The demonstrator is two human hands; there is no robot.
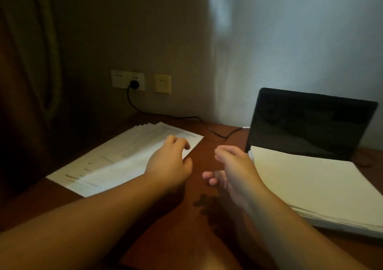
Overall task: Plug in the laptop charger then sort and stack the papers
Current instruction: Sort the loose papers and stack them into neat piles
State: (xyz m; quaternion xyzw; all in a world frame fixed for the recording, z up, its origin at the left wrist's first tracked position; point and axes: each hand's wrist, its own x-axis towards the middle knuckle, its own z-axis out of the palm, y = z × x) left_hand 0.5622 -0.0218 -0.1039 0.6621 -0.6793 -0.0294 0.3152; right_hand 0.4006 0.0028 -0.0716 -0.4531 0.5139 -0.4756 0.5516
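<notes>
Here the fingers [179,142] of the left hand [167,166] are loosely curled and rest on the near right corner of the printed papers [116,159]; whether they pinch a sheet cannot be told. The right hand [232,172] hovers above the tabletop [186,218], fingers loosely bent and holding nothing, just left of the blank stack [310,186]. The printed papers fan out to the left of both hands, long axis running from near left to far right, so the left hand is nearer them and the right hand nearer the blank stack, which lies over the base of the laptop [310,124]. The charger cable [186,118] already runs from the wall socket [133,83] to the laptop's left side, so sorting seems the step in hand.
</notes>
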